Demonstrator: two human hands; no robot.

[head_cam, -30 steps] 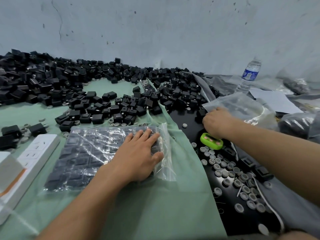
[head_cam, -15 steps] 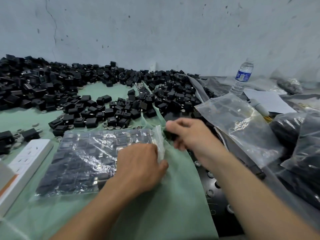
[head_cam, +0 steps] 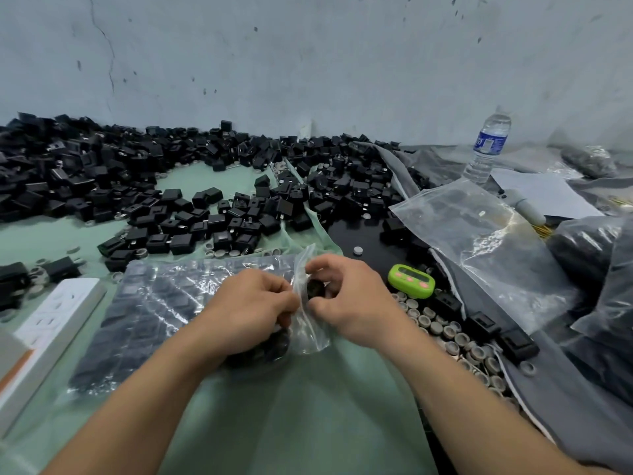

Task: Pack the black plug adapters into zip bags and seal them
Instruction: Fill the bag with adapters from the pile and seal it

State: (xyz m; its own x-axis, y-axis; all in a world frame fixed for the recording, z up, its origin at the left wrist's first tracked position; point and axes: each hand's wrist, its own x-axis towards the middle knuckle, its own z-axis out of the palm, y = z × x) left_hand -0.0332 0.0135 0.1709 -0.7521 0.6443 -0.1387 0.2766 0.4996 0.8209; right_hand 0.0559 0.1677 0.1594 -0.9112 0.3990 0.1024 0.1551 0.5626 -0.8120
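A clear zip bag (head_cam: 161,310) packed with rows of black plug adapters lies flat on the green cloth in front of me. My left hand (head_cam: 253,306) pinches the bag's open right end. My right hand (head_cam: 346,299) holds a black adapter (head_cam: 315,289) at the bag's mouth, partly hidden by the plastic. A large heap of loose black adapters (head_cam: 212,204) spreads across the back and left of the table. An empty clear zip bag (head_cam: 486,241) lies to the right.
A white power strip (head_cam: 54,323) sits at the left. A green timer (head_cam: 411,281) and several small grey caps (head_cam: 455,337) lie right of my hands. A water bottle (head_cam: 488,145) stands at the back right, beside grey fabric, papers and dark filled bags (head_cam: 596,255).
My right hand came back from the right side with an adapter and now meets the left hand at the bag's mouth. My left hand went from lying flat on the bag to pinching its opening.
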